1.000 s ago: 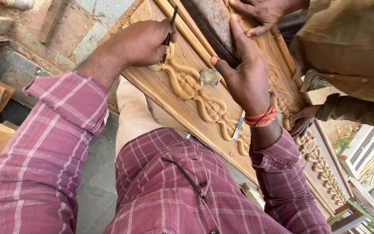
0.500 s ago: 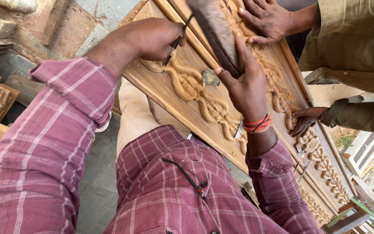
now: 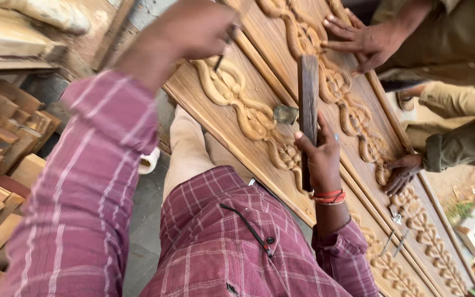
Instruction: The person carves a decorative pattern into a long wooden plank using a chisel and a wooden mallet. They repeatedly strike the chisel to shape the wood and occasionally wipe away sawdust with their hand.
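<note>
I am looking at a carved panel [image 3: 259, 118] of pale bare wood, matt, its raised rope pattern smooth and rounded. My right hand [image 3: 319, 157] is gripping a dark wooden mallet [image 3: 307, 104], worn and dull. My left hand [image 3: 196, 27] is holding a thin dark metal chisel [image 3: 222, 58]. My shirt sleeve [image 3: 92, 181] is showing soft checked cloth. Rough-sawn wooden offcuts [image 3: 1, 143] are lying matt and dusty.

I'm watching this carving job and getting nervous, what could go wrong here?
The right hand holds a wooden mallet raised near the left hand, which grips a chisel on the carved panel; a missed blow could hit those knuckles. A slipping chisel might gouge the scrollwork. A co-worker's hands rest on the same panel and could be struck.
</note>
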